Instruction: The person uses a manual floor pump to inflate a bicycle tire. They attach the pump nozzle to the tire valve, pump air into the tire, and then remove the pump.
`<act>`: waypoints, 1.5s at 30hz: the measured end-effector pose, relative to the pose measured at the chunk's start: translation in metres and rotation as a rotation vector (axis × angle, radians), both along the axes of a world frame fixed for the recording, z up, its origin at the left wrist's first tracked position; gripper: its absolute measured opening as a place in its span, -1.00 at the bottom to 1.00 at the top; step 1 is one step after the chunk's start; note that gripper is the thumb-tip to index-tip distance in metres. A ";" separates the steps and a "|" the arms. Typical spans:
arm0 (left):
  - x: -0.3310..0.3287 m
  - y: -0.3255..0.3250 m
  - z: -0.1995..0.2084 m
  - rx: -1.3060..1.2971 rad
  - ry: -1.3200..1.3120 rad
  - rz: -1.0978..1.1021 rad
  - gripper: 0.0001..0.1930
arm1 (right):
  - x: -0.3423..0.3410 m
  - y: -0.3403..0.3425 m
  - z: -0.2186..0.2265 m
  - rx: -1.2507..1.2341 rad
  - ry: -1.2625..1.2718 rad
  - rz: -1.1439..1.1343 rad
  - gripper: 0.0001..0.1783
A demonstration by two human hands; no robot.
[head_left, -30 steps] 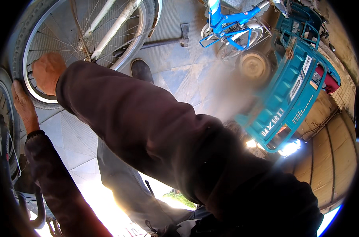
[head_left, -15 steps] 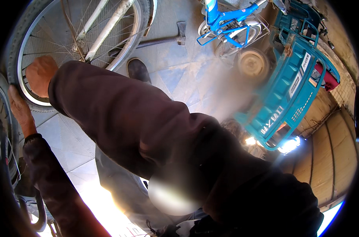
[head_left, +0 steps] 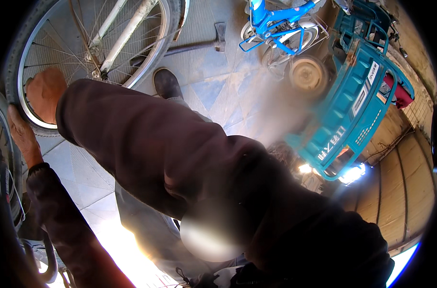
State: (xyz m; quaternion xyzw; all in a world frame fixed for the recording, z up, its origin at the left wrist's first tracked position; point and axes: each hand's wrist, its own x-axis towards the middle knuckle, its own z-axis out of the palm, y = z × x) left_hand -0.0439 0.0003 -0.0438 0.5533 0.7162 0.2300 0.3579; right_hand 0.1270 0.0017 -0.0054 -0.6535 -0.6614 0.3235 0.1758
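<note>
A bicycle wheel (head_left: 156, 60) with a black tyre, pale rim and thin spokes fills the upper left. White frame tubes (head_left: 127, 41) run to its hub. My right hand (head_left: 46, 93) is closed over the lower left of the rim, its fingertips turned away from view. Just below it, my left hand (head_left: 25, 137) lies along the outer side of the tyre, gripping it from the edge; its fingers are partly hidden. My right forearm, in a dark sleeve, crosses the middle of the view and covers part of the wheel's lower edge.
An axe (head_left: 219, 38) lies on the tiled floor (head_left: 199, 72) beyond the wheel, near a dark shoe (head_left: 166, 82). A blue bicycle frame (head_left: 281, 29) stands at the back, and a teal cargo tricycle (head_left: 348, 115) at the right. Another wheel (head_left: 5, 163) is at the far left.
The wheel and both hands sit slightly further left and higher in view. My right hand has shifted a little along with the rim; both hands keep their places on the wheel.
</note>
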 end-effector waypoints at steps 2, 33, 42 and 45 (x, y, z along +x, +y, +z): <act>-0.005 -0.004 0.009 0.013 0.069 0.022 -0.40 | -0.013 -0.002 0.003 -0.008 0.032 -0.023 -0.83; 0.020 -0.001 0.022 -0.028 0.057 0.081 -0.39 | 0.007 0.000 0.012 0.064 0.099 -0.096 -0.87; 0.046 0.001 0.044 0.147 0.057 0.037 -0.56 | 0.021 0.004 0.008 0.037 0.045 0.091 -0.76; 0.048 -0.001 0.045 0.097 0.030 0.083 -0.55 | 0.017 0.000 0.010 0.025 0.084 0.026 -0.85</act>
